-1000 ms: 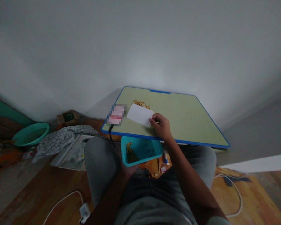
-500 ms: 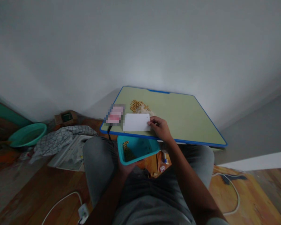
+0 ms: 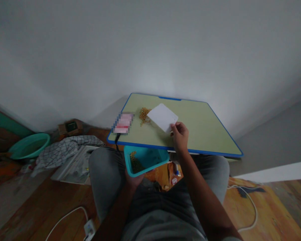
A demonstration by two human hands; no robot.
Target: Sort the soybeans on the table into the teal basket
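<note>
My right hand pinches the near right corner of a white card, which is tilted over the tabletop. Left of the card lies a pile of yellow beans, partly hidden by it. Below the table's front edge, my left hand holds a turquoise plastic basket from beneath. Yellow and darker green beans are gathered at the basket's left end. Most of the left fingers are hidden under the basket.
The pale green folding table has a blue rim and stands against the wall. A blurred-out pink item with a black strap lies at its left. On the floor are a green basin, a checked cloth and a power strip.
My right hand has moved right with the card, turning it and lifting it away from the front edge. More bare tabletop shows there. The basket has shifted slightly left.
</note>
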